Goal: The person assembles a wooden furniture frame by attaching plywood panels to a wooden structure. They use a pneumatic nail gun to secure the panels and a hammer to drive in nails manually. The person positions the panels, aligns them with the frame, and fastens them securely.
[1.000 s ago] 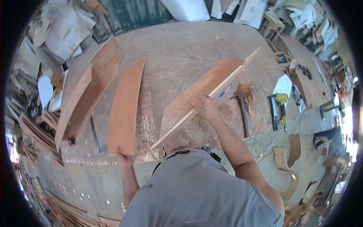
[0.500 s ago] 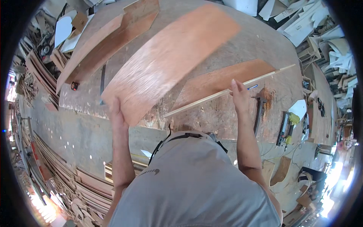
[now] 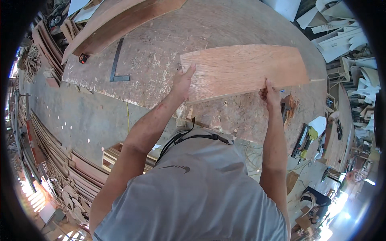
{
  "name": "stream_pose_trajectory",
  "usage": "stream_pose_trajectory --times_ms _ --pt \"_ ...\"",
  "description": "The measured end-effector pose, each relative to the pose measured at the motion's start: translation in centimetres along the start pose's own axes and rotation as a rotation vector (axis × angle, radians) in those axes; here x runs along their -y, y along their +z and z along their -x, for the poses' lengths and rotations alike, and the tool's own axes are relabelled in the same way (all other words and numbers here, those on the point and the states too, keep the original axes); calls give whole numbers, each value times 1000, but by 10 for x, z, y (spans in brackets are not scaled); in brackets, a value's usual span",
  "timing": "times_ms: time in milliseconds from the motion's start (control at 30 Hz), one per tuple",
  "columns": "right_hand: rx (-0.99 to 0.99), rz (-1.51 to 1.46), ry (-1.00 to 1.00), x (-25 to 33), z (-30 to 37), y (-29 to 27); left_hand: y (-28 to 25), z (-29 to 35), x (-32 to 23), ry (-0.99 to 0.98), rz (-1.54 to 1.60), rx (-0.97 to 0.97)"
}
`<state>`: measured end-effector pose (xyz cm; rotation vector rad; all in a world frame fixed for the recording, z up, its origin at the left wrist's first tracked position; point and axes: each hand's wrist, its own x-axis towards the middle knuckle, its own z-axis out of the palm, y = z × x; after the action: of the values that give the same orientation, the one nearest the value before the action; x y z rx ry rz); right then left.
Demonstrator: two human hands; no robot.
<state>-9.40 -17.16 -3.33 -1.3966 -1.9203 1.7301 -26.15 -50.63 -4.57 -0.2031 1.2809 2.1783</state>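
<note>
A rectangular plywood panel [image 3: 241,68] with a wavy grain lies over the right half of the workbench, its long side running left to right. My left hand [image 3: 185,82] grips its left end, thumb on the top face. At the near long edge, my right hand [image 3: 271,95] pinches the panel with the thumb above and fingers curled below. A thin wooden strip [image 3: 317,80] sticks out past the panel's right end; the rest of it is mostly hidden beneath. Beside my right hand lie a blue pen [image 3: 282,90] and a partly hidden hammer [image 3: 284,111].
On the worn workbench [image 3: 152,64] lie a metal square [image 3: 116,64] and a tape measure [image 3: 83,58]. A curved wooden frame [image 3: 108,34] stands far left. A yellow-green nail gun [image 3: 309,138] rests at the right edge. Stacked wood strips [image 3: 80,164] fill the floor at left.
The panel has swung right and come down over the strip and the other plywood piece. My left hand moved right and forward with it, and my right hand now grips its near edge.
</note>
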Motion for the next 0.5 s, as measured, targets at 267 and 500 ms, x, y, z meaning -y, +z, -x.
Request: stream_pose_trajectory --times_ms 267,500 --pt "-42 330 -29 1 2 3 -2 11 -3 18 30 -8" --pt "-27 126 -64 -7 7 8 -18 3 8 19 11 2"
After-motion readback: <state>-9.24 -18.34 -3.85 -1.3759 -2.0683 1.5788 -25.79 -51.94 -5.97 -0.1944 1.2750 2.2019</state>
